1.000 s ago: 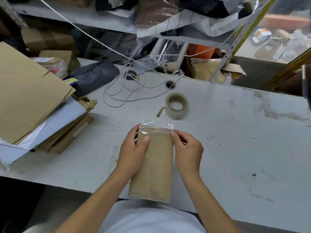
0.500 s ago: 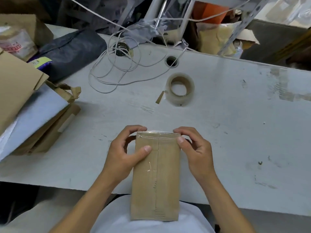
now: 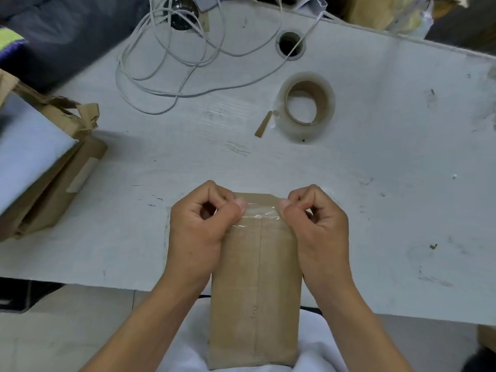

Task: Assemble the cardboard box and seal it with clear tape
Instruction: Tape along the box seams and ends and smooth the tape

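Observation:
A narrow brown cardboard box [image 3: 255,285] stands on end against the table's near edge, tilted toward me, with a centre seam down its face. A strip of clear tape [image 3: 259,213] crosses its top edge. My left hand [image 3: 198,226] grips the box's upper left side, thumb pressed on the tape. My right hand [image 3: 316,226] grips the upper right side, its thumb on the tape's other end. A roll of clear tape [image 3: 306,106] lies flat on the table beyond the box, its loose end stuck to a small cardboard tab [image 3: 263,127].
The white table [image 3: 389,183] carries a stack of flattened cardboard and a white sheet [image 3: 40,167] at the left. A coil of white cable [image 3: 174,57] lies at the back, near a round cable hole [image 3: 291,45]. A dark bag [image 3: 53,36] sits far left.
The loose tape that stood up above the box's top has been folded down over the edge. Both hands slid up to the top corners, thumbs pressing the tape. The camera has tilted down and closer.

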`<control>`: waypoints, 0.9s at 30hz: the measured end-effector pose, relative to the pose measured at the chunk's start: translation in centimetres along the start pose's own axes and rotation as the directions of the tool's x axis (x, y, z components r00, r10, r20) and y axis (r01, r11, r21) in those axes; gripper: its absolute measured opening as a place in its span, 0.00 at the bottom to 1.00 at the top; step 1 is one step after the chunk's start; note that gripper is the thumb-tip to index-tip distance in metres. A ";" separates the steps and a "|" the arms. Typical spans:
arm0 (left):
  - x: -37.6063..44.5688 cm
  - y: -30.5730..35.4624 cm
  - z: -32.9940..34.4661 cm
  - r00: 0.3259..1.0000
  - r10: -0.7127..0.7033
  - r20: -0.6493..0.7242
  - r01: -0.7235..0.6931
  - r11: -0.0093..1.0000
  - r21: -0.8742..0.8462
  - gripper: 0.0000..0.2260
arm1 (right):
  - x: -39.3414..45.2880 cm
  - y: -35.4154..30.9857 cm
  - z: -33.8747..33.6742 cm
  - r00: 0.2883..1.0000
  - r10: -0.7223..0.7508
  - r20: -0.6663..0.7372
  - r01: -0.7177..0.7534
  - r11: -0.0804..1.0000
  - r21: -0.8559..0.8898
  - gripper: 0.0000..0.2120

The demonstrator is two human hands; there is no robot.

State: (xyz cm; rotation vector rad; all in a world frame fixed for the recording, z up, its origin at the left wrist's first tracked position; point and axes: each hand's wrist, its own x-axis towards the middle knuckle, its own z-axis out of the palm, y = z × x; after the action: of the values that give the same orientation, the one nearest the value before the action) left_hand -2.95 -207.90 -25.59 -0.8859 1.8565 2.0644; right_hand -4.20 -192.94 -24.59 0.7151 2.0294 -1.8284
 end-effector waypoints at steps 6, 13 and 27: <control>0.7 1.3 0.3 0.954 -0.299 0.025 0.299 0.940 -0.165 0.11 | 0.1 -0.9 0.1 0.945 0.324 0.054 -0.328 0.925 0.193 0.20; 0.0 1.3 0.2 0.999 0.034 -0.020 -0.034 0.999 -0.022 0.09 | -0.2 0.7 -0.2 0.974 -0.163 0.159 0.174 0.983 -0.060 0.03; 1.5 0.8 -1.8 0.960 0.011 0.278 -0.075 0.972 0.221 0.15 | 1.9 0.3 -2.1 0.900 0.054 0.432 -0.020 0.996 -0.082 0.14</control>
State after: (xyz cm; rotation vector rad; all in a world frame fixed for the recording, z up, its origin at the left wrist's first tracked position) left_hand -4.04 -210.07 -25.82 -0.4767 1.9219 1.8365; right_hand -5.42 -190.53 -25.62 0.2838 1.7627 -1.6936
